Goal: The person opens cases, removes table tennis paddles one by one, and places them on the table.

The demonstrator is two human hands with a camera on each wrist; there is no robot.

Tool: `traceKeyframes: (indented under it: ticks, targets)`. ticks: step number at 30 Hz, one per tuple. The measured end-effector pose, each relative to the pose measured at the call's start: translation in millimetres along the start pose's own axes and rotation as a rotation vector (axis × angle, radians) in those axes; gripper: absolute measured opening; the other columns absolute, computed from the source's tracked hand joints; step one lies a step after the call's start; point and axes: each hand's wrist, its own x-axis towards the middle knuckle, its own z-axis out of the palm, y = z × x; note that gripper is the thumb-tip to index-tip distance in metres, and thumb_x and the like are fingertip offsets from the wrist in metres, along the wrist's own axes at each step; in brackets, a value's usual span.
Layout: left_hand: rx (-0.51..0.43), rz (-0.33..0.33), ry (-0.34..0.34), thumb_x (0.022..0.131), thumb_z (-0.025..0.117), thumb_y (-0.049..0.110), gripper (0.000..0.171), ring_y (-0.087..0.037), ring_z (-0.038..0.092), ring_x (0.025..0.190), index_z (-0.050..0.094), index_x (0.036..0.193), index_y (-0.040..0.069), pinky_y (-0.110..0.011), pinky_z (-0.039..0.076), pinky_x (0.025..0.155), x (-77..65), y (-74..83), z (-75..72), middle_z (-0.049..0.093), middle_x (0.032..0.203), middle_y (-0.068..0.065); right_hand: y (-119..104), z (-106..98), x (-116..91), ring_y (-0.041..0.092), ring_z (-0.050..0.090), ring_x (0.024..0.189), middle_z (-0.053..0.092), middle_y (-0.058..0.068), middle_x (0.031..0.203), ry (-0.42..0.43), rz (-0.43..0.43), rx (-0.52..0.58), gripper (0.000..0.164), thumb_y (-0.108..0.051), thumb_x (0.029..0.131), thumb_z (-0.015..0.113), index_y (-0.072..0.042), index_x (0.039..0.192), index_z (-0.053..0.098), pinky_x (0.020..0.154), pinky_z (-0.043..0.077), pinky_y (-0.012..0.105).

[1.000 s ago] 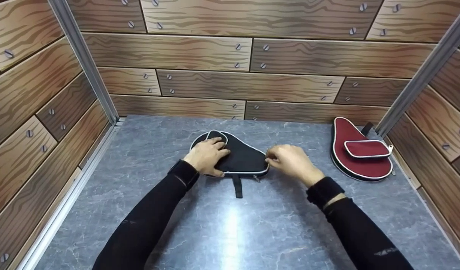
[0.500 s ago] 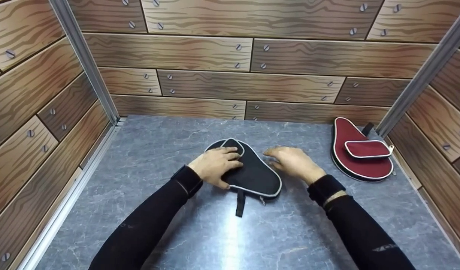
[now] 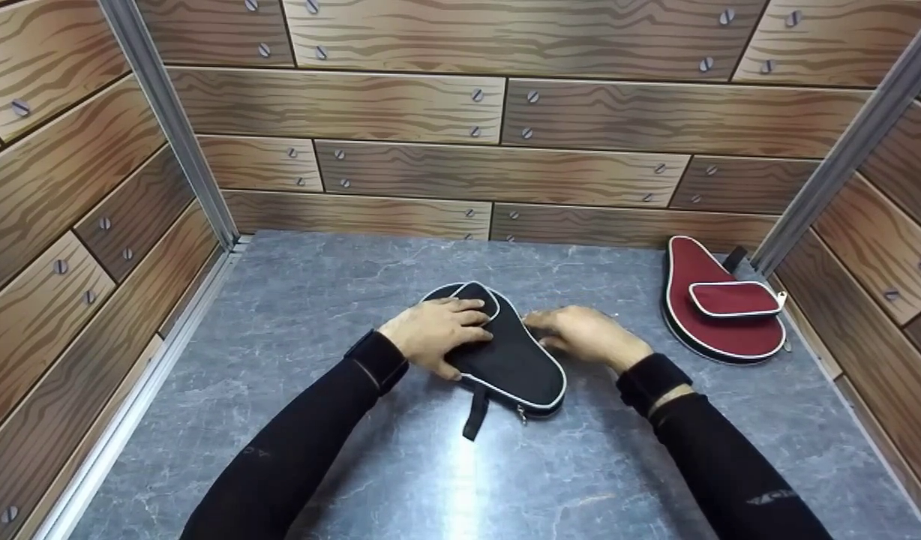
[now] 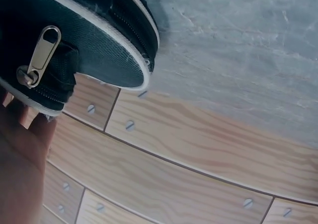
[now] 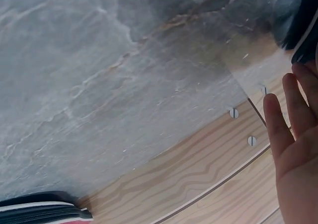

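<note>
A black table tennis paddle case [image 3: 517,360] with white piping lies flat on the grey surface, its narrow end toward the lower right. My left hand [image 3: 438,334] rests on its wide end, fingers spread over the small pocket [image 3: 479,300]. That pocket's metal zipper pull [image 4: 42,57] shows large in the left wrist view, above the left fingers. Along the case's right edge, my right hand [image 3: 580,334] has its fingertips right at the white piping. A black strap [image 3: 475,412] and a zipper pull [image 3: 522,414] stick out from the near side.
A red paddle case [image 3: 730,330] with white piping and a front pocket lies at the back right, near the corner post [image 3: 828,161]. Wood-print walls [image 3: 415,169] enclose the marbled grey surface [image 3: 318,277] at the back and sides.
The black case has turned clockwise and shifted right and nearer, its narrow end swinging toward the person. My left hand has moved slightly right with it; my right hand left the narrow end for the right edge.
</note>
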Motion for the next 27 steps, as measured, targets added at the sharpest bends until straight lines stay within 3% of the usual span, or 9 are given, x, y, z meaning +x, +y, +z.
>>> traceKeyframes:
  ticks: [8,16,22,24,27]
  targets:
    - [-0.020,0.011,0.011,0.091,0.094,0.047,0.090,-0.027,0.039,0.180,0.060,0.172,0.026,-0.052,0.041,0.146,4.9,-11.0,1.6,0.048,0.189,-0.002,-3,2,-8,0.041,0.081,0.138,0.080,0.017,0.152,0.002,0.027,-0.033,0.046,-0.022,0.110,0.079,-0.007,0.154,0.077,0.115,0.066,0.061]
    - [0.063,0.008,0.081,0.089,0.100,0.032,0.086,-0.026,0.047,0.176,0.065,0.167,0.028,-0.048,0.046,0.143,8.0,-20.9,7.5,0.054,0.185,0.000,-10,7,-12,0.036,0.084,0.131,0.085,0.014,0.144,0.043,-0.009,-0.082,0.041,-0.024,0.110,0.081,-0.008,0.147,0.082,0.110,0.069,0.058]
    - [0.137,-0.028,0.166,0.101,0.081,0.012,0.063,-0.025,0.058,0.168,0.071,0.161,0.030,-0.050,0.055,0.135,8.9,-28.1,10.3,0.063,0.178,0.001,-21,9,-9,0.035,0.087,0.123,0.088,0.016,0.136,0.054,-0.060,-0.083,0.037,-0.021,0.109,0.083,-0.003,0.141,0.083,0.107,0.071,0.055]
    - [0.154,-0.048,0.194,0.105,0.074,0.012,0.055,-0.025,0.060,0.165,0.074,0.157,0.030,-0.051,0.057,0.132,10.7,-29.7,11.6,0.065,0.175,0.001,-24,9,-8,0.035,0.088,0.121,0.088,0.015,0.134,0.053,-0.058,-0.083,0.036,-0.021,0.109,0.083,-0.003,0.140,0.083,0.105,0.071,0.055]
    - [0.130,-0.099,0.181,0.109,0.066,0.014,0.051,-0.027,0.059,0.166,0.076,0.156,0.031,-0.054,0.057,0.132,12.2,-28.4,12.0,0.064,0.177,0.000,-29,9,-7,0.034,0.088,0.118,0.089,0.014,0.132,0.059,-0.060,-0.091,0.035,-0.021,0.109,0.082,-0.004,0.139,0.083,0.101,0.072,0.055]
